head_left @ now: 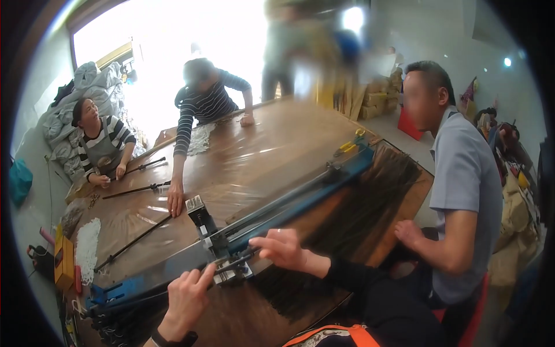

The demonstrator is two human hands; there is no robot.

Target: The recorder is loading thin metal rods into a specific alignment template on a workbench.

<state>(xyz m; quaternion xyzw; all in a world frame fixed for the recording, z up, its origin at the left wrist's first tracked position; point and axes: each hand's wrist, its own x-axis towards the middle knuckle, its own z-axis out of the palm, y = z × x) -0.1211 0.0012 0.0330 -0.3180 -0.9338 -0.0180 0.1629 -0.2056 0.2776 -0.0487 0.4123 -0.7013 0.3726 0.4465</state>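
Observation:
My left hand [188, 296] has its fingers closed at the near end of a short black rod [234, 264], the forefinger lying along it. At the rod's other end, my right hand [283, 250] pinches it between thumb and fingers. The rod lies across a metal clamp block [218, 246], part of a sliding carriage on a long blue rail [289, 211]. A silver box-shaped head [199, 214] tops that carriage. My fingers partly hide the rod's ends.
Across the plastic-covered table [272, 150], a co-worker's hand [176, 199] touches a long black rod [133, 243]. White strings [88, 250] lie at left. Dark thin rods [364, 202] are heaped beside the rail, near a yellow-handled tool [348, 147]. A seated person [468, 173] is close on my right.

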